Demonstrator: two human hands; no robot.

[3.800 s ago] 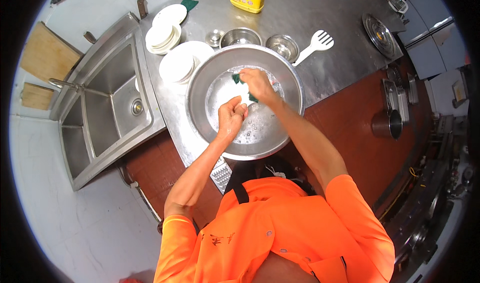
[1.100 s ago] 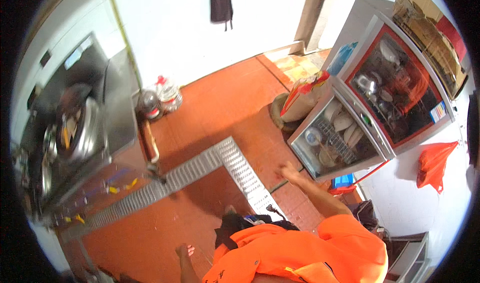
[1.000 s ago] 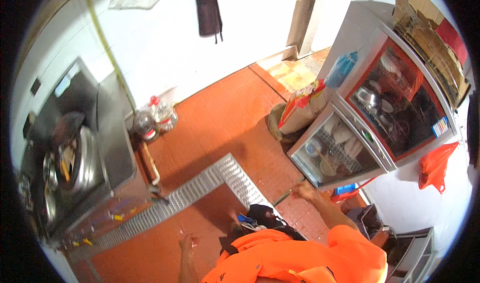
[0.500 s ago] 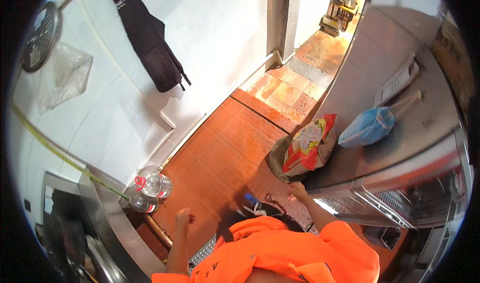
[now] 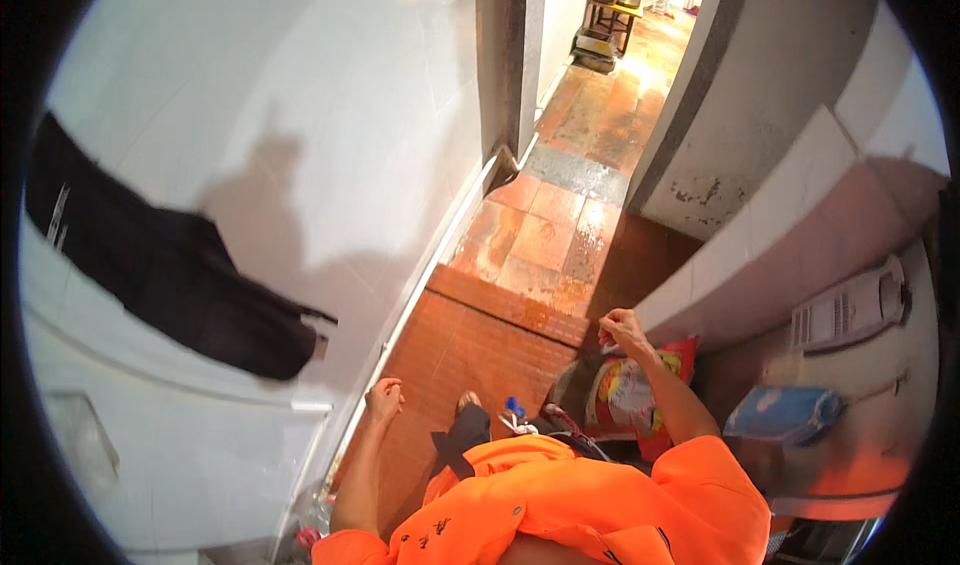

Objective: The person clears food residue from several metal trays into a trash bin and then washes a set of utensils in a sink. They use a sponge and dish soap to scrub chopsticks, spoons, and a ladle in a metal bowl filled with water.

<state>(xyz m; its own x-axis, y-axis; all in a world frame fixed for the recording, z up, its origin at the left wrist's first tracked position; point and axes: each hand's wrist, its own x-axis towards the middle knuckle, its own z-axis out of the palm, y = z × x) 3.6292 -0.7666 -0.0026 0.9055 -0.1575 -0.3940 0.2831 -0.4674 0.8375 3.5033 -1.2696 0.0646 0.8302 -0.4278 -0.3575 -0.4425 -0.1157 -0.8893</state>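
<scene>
My left hand point(image 5: 384, 401) hangs over the red tiled floor beside the white wall, its fingers loosely curled and nothing in them. Out to the right, my right hand point(image 5: 624, 331) is also curled, with nothing visible in it. Just below that hand and forearm stands a red and yellow printed bag point(image 5: 630, 395), partly covered by the arm. A blue-tipped item with white and red cords point(image 5: 515, 408) shows at the front of my orange shirt point(image 5: 560, 495).
A black apron point(image 5: 170, 275) hangs on the left wall. A low step edge point(image 5: 505, 310) crosses the floor toward a wet tiled passage point(image 5: 550, 235). Pans on a small table point(image 5: 615, 5) stand at its far end. A blue bag point(image 5: 785, 413) and a white slotted rack point(image 5: 850, 305) hang at right.
I have moved forward toward the passage; the apron and printed bag now sit nearer. My right hand has risen and swung forward. The water bottles have mostly left the view.
</scene>
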